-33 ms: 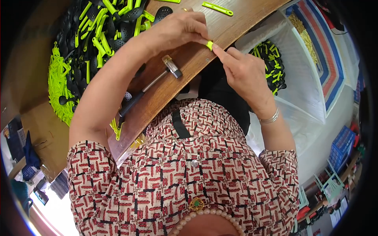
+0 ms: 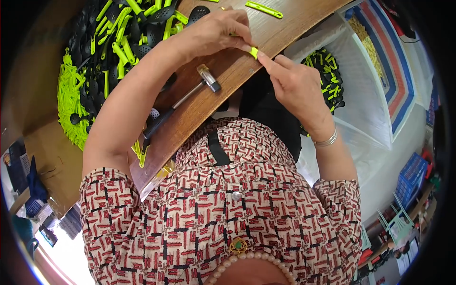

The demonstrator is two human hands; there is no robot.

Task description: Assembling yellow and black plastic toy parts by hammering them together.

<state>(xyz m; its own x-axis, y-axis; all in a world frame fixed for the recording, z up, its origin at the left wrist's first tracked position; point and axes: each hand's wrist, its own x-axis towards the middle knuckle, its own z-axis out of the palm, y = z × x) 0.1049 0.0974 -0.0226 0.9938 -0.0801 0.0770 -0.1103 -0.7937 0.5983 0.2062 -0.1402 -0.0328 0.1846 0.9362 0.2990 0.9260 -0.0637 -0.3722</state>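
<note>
Over the front edge of the wooden table (image 2: 280, 31), both of my hands meet on one lime-green utensil handle (image 2: 254, 52). My left hand (image 2: 228, 31) is closed around it, hiding most of its length and whatever is fixed to it. With thumb and forefinger, my right hand (image 2: 297, 80) pinches the end that sticks out toward me. Below my left wrist lies a mallet (image 2: 206, 78) with a clear head and a dark grip. Another lime-green handle (image 2: 264, 9) lies on the table beyond my hands.
Black slotted spoons and turners (image 2: 154, 35) with lime-green handles are heaped at the left, beside a pile of loose green handles (image 2: 71, 104). To the right of the table, a whitish plastic bag (image 2: 365, 99) holds more black-and-green utensils. Past it stands a striped sack (image 2: 403, 95).
</note>
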